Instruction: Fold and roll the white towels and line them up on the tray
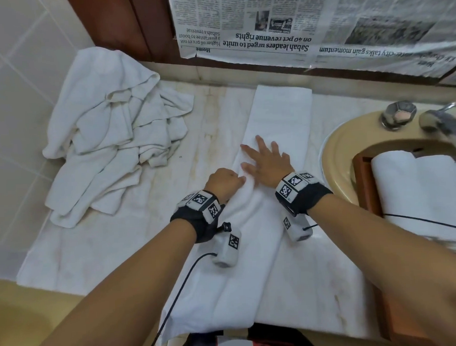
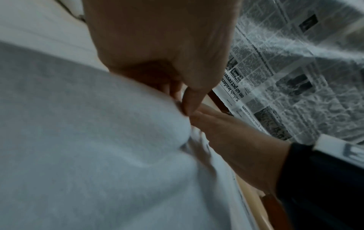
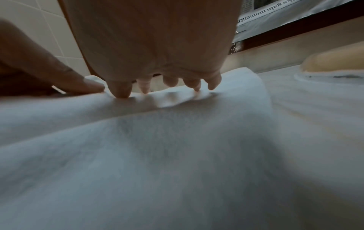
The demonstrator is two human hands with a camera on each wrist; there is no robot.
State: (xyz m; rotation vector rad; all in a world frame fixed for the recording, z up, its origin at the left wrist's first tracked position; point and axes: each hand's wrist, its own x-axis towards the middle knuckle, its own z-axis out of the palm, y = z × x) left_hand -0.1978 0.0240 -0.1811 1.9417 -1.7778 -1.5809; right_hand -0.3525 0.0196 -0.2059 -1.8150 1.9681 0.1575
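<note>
Head view shows our folded towel point(image 1: 273, 150) lying as a long strip on the bench point(image 1: 214, 126), its long axis running from the near edge away toward the back wall, slightly leaning right. Our right hand point(image 1: 266, 158) lies flat and spread on the strip, fingers pressing the cloth; our left hand point(image 1: 226, 182) pinches the strip's left edge just beside it, fingers curled on the fabric. Both hands sit mid-strip, so the far end lies ahead of us and the near end overhangs the front edge. We judge folding is still under way. Unfolded towels point(image 1: 115, 136) fill the bench's back-left corner; the tray point(image 1: 365, 182) with rolled towels point(image 1: 418, 185) sits over the sink at the right edge, nearer our right hand.
</note>
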